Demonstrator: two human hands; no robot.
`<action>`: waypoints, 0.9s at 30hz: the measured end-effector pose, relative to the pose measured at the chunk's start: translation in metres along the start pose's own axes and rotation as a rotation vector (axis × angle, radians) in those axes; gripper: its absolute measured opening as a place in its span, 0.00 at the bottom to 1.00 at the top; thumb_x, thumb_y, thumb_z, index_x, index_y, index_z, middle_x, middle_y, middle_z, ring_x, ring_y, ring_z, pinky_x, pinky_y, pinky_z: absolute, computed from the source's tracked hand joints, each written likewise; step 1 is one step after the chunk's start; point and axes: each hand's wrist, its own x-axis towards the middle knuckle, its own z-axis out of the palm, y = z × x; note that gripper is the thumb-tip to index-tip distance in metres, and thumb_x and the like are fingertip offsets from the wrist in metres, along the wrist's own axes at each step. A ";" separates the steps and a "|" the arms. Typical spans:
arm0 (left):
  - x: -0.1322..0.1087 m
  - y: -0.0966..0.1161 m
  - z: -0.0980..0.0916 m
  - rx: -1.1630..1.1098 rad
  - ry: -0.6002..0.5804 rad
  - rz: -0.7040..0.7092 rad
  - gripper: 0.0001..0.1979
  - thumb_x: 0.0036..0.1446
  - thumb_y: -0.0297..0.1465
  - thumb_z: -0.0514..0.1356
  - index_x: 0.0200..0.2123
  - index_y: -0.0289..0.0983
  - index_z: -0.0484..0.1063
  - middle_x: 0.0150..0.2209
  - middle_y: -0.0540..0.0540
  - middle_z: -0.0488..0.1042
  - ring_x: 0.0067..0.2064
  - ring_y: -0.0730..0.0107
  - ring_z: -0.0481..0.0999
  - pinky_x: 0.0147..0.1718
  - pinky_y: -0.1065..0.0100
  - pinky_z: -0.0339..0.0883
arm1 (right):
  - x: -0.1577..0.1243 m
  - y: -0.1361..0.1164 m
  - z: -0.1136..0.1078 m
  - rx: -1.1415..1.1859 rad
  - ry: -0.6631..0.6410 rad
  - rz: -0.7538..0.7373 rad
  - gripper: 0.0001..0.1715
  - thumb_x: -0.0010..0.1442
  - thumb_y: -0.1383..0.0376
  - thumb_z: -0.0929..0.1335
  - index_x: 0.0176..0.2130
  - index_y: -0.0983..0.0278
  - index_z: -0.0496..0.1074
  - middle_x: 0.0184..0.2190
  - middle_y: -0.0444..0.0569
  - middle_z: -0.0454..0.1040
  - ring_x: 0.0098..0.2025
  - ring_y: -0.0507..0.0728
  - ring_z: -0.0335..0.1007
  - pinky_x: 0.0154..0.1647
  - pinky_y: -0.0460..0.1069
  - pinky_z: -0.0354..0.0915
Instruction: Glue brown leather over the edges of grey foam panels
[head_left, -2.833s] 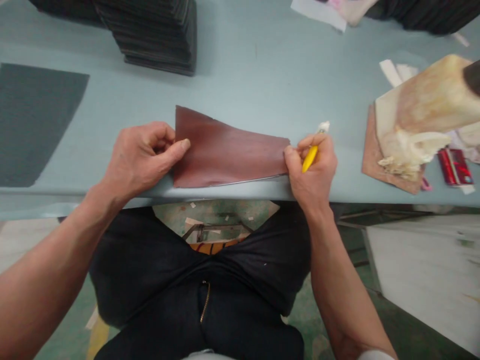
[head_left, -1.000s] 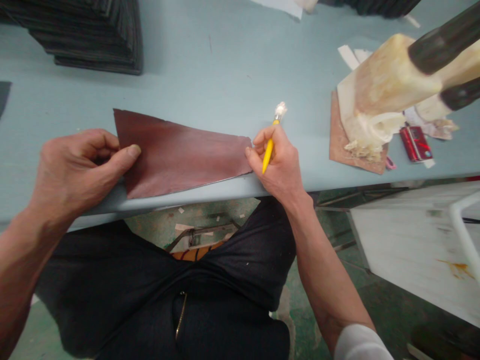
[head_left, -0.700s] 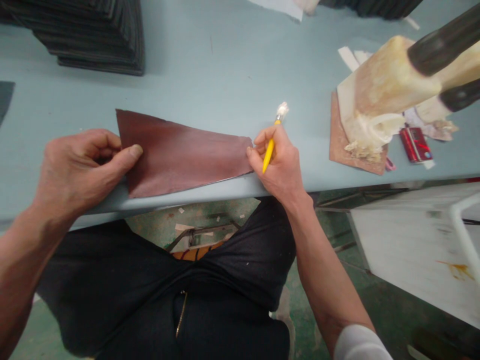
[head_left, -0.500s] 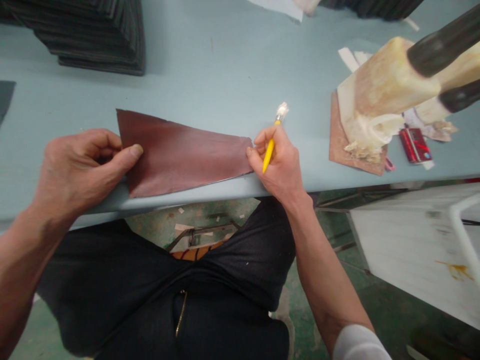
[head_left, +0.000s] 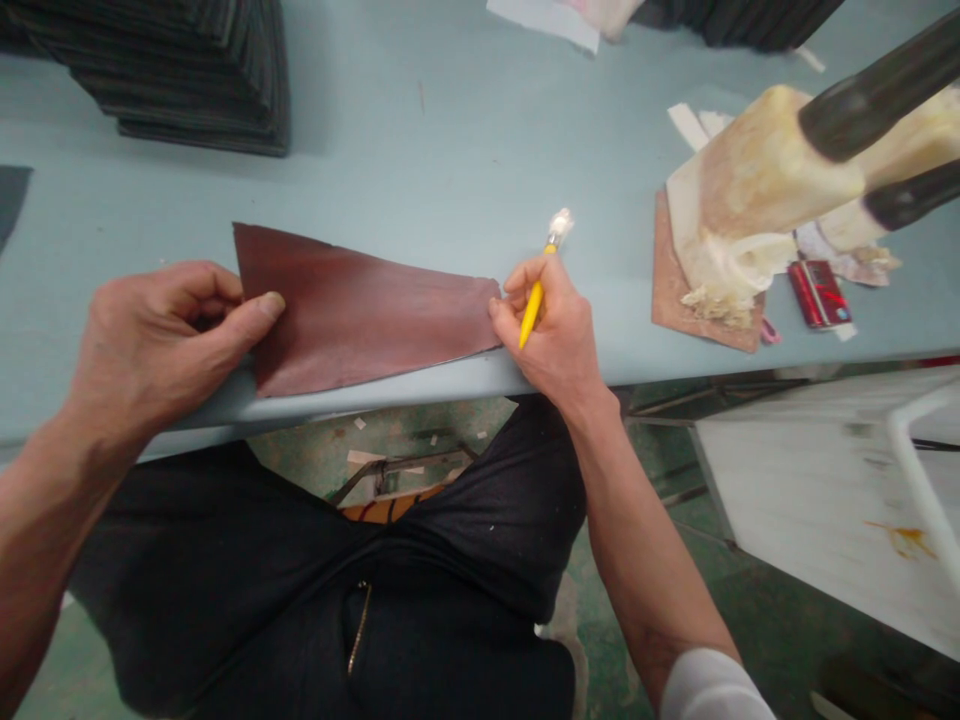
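A reddish-brown leather piece [head_left: 367, 315], wide at its left and narrow at its right, is held at the front edge of the table. My left hand [head_left: 169, 335] pinches its wide end, thumb on top and fingers beneath. At the narrow end, my right hand [head_left: 559, 325] grips the corner between thumb and fingertip. That same hand also keeps a yellow-handled brush [head_left: 532, 312] tucked in its fingers, its whitish, caked tip pointing away from me.
Stacks of dark sheets [head_left: 202, 80] rise at the back left. To the right, a glue-crusted bottle [head_left: 757, 180] with a black neck lies over a brown board [head_left: 664, 280], beside a small red box [head_left: 820, 294]. A white panel [head_left: 825, 480] stands below the table at right.
Both hands keep the same hold on the leather piece. Objects on the right appear slightly farther left, as the view has shifted a little.
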 end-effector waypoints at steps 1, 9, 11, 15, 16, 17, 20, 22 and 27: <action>0.000 0.000 0.000 0.001 0.000 0.004 0.21 0.57 0.51 0.60 0.26 0.39 0.72 0.21 0.53 0.68 0.25 0.75 0.64 0.27 0.69 0.54 | 0.000 0.000 0.000 -0.004 0.001 0.003 0.09 0.64 0.64 0.70 0.44 0.57 0.66 0.29 0.37 0.70 0.27 0.51 0.67 0.33 0.49 0.71; 0.000 -0.003 -0.001 0.000 -0.014 -0.004 0.21 0.56 0.51 0.60 0.28 0.39 0.73 0.22 0.52 0.70 0.26 0.73 0.66 0.27 0.68 0.55 | 0.000 -0.001 0.002 -0.024 0.029 -0.013 0.09 0.63 0.65 0.70 0.43 0.57 0.67 0.29 0.38 0.72 0.28 0.51 0.69 0.32 0.49 0.70; 0.001 -0.001 0.000 -0.002 -0.013 -0.017 0.21 0.56 0.51 0.60 0.28 0.38 0.73 0.23 0.52 0.70 0.26 0.73 0.66 0.27 0.69 0.56 | -0.001 0.000 0.002 -0.015 0.034 -0.024 0.09 0.63 0.65 0.70 0.43 0.57 0.67 0.29 0.38 0.73 0.28 0.52 0.70 0.32 0.49 0.71; 0.001 0.003 0.000 0.009 0.003 -0.021 0.22 0.55 0.52 0.59 0.27 0.39 0.72 0.22 0.51 0.69 0.25 0.73 0.65 0.27 0.68 0.55 | -0.001 0.000 0.003 -0.041 0.016 -0.019 0.09 0.63 0.65 0.69 0.44 0.57 0.66 0.29 0.38 0.73 0.28 0.52 0.69 0.33 0.50 0.71; 0.001 0.003 -0.001 0.014 0.003 -0.020 0.22 0.55 0.52 0.59 0.27 0.39 0.72 0.22 0.52 0.69 0.26 0.72 0.65 0.28 0.68 0.55 | -0.001 0.000 0.003 -0.048 0.012 -0.016 0.09 0.63 0.65 0.69 0.43 0.57 0.66 0.29 0.38 0.73 0.28 0.52 0.69 0.33 0.50 0.71; 0.001 0.003 -0.001 0.018 0.000 -0.022 0.22 0.55 0.52 0.59 0.27 0.39 0.72 0.22 0.52 0.69 0.26 0.72 0.65 0.28 0.68 0.56 | -0.001 0.000 0.003 -0.049 0.011 -0.018 0.09 0.63 0.65 0.69 0.43 0.56 0.66 0.29 0.38 0.72 0.28 0.52 0.69 0.32 0.50 0.71; 0.000 0.003 -0.001 0.024 -0.012 -0.031 0.21 0.56 0.52 0.59 0.28 0.39 0.73 0.22 0.52 0.69 0.26 0.72 0.65 0.28 0.68 0.56 | -0.001 0.000 0.002 -0.037 0.015 -0.026 0.08 0.63 0.66 0.69 0.43 0.57 0.66 0.29 0.38 0.72 0.27 0.52 0.69 0.31 0.50 0.69; 0.000 0.003 -0.001 0.024 -0.006 -0.028 0.21 0.56 0.51 0.60 0.28 0.39 0.73 0.22 0.52 0.69 0.26 0.72 0.65 0.28 0.68 0.56 | -0.001 0.000 0.002 -0.039 0.010 -0.026 0.08 0.63 0.66 0.69 0.43 0.56 0.66 0.29 0.37 0.72 0.27 0.52 0.69 0.31 0.50 0.69; -0.001 0.000 0.000 0.014 -0.002 -0.019 0.22 0.57 0.52 0.60 0.30 0.38 0.74 0.25 0.51 0.71 0.27 0.72 0.67 0.29 0.68 0.57 | -0.001 0.000 0.002 -0.064 -0.009 -0.027 0.08 0.65 0.65 0.68 0.44 0.56 0.66 0.29 0.37 0.72 0.27 0.52 0.68 0.33 0.51 0.71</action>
